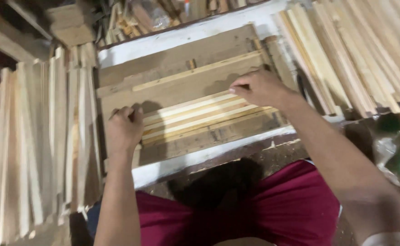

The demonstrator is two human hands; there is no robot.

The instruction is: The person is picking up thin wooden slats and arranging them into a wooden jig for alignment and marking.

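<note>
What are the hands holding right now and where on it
Both hands grip a row of wooden slats by its ends: left hand at the left end, right hand at the right end.

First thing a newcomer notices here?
Both hands pressing on a row of pale wood strips lying side by side on a worn board at centre: the left hand at the strips' left end, the right hand at the right end. Tall stacks of similar slats flank them, left and right.
</note>
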